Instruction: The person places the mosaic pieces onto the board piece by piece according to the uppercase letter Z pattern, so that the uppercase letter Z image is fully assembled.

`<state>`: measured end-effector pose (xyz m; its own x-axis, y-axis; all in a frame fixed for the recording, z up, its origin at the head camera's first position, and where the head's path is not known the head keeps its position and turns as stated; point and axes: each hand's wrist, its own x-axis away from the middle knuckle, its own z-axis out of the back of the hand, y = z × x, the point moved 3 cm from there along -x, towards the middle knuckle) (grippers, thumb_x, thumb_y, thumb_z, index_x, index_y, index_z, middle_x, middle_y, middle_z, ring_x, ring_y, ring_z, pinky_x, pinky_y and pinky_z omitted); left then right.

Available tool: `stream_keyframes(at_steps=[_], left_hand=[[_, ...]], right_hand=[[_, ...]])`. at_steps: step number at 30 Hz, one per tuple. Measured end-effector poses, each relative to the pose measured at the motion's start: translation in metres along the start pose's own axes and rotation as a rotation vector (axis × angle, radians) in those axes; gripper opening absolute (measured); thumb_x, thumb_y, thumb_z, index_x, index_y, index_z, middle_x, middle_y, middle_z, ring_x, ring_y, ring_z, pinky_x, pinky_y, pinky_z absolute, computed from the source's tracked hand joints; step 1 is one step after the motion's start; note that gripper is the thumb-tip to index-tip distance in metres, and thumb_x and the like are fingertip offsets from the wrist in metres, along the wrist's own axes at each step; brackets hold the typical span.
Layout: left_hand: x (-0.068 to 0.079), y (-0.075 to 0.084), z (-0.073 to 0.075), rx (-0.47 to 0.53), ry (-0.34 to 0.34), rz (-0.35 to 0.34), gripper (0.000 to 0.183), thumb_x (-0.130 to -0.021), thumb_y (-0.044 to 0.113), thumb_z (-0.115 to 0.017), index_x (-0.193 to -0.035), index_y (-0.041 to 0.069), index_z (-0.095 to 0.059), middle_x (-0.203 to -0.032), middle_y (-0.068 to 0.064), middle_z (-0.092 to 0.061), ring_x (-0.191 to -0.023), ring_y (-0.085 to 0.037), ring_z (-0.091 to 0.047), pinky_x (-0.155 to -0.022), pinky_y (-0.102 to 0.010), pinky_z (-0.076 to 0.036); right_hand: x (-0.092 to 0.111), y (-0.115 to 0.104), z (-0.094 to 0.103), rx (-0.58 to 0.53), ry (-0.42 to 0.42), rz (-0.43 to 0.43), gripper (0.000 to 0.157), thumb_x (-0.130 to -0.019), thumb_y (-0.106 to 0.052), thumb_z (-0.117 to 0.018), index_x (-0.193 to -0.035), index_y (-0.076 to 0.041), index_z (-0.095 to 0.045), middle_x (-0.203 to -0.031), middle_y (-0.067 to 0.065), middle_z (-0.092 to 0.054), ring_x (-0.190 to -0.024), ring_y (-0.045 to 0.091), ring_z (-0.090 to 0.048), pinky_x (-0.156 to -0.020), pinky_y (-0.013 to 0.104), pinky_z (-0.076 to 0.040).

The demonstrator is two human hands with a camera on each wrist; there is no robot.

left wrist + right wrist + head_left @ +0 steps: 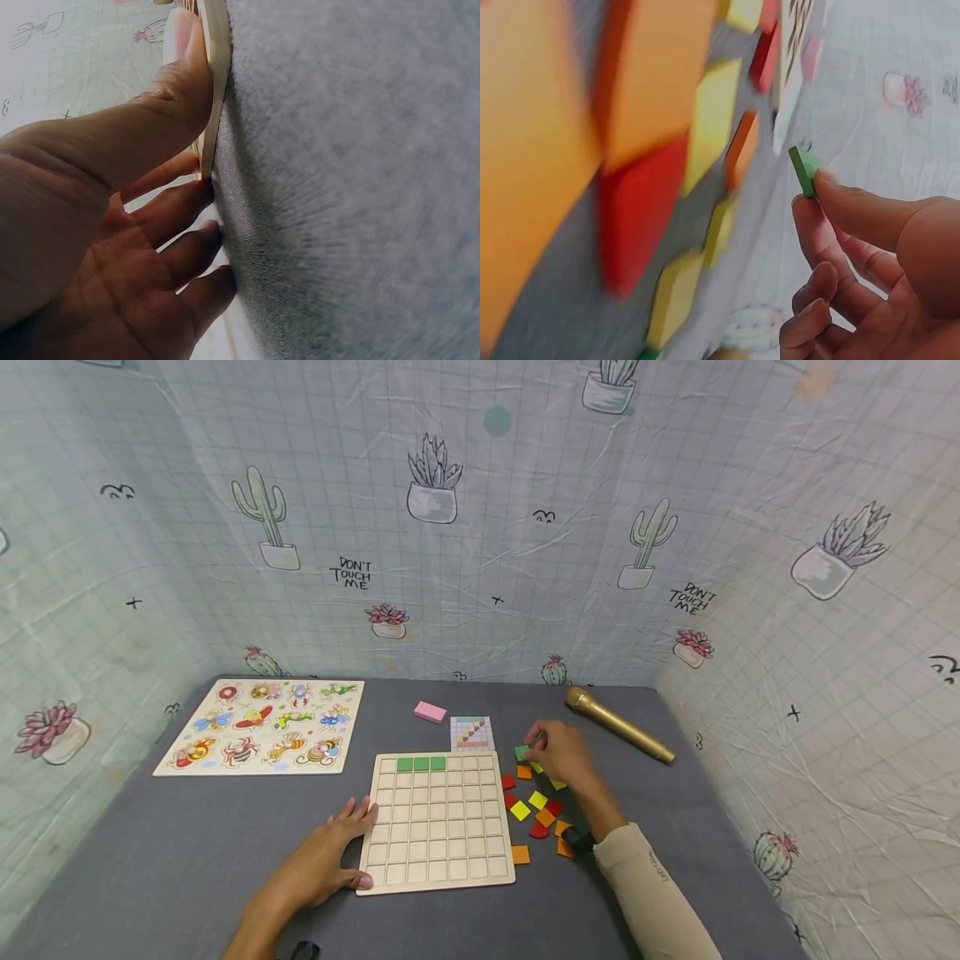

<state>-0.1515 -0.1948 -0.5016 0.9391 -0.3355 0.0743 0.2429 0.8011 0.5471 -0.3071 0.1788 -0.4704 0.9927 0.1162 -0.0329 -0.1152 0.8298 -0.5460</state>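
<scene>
A wooden grid board (450, 887) lies on the table, with three green tiles (422, 764) side by side in its top row. My left hand (322, 860) rests at the board's left edge with its fingers spread. In the left wrist view its thumb (184, 90) lies against the board while the other fingertips are by the edge. Beyond the board's right side, my right hand (562, 756) pinches a small green tile (802, 172) between thumb and index finger. Below and around that hand are scattered loose tiles: yellow (521, 811), orange (521, 855) and red (539, 831).
A small pattern card (471, 733) touches the board's far edge, and a pink block (431, 712) is behind it. At the far left lies an insect picture board (258, 727). A gold microphone (619, 724) lies at the back right, near the hanging cloth (495, 543).
</scene>
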Motion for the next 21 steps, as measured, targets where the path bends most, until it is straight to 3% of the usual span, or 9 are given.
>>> stream_keyframes(at_steps=[9, 21], left_hand=[[0.000, 0.000, 0.000, -0.002, 0.000, -0.009, 0.105, -0.067, 0.026, -0.097, -0.157, 0.000, -0.049, -0.168, -0.024, -0.039, -0.158, -0.051, -0.030, -0.122, -0.074, -0.031], [-0.001, -0.002, 0.000, 0.016, 0.002, 0.000, 0.106, -0.067, 0.024, -0.097, -0.158, 0.000, -0.048, -0.169, -0.024, -0.038, -0.159, -0.051, -0.028, -0.123, -0.074, -0.029]], right_hand=[[-0.002, -0.042, -0.025, -0.042, -0.073, 0.047, 0.011, -0.094, -0.022, -0.083, -0.097, -0.019, -0.073, -0.082, -0.003, -0.069, -0.067, 0.016, -0.062, -0.059, 0.031, -0.049], [-0.013, -0.071, -0.055, -0.052, -0.080, 0.129, 0.013, -0.091, -0.019, -0.085, -0.091, -0.018, -0.073, -0.077, -0.002, -0.065, -0.065, 0.015, -0.059, -0.057, 0.029, -0.047]])
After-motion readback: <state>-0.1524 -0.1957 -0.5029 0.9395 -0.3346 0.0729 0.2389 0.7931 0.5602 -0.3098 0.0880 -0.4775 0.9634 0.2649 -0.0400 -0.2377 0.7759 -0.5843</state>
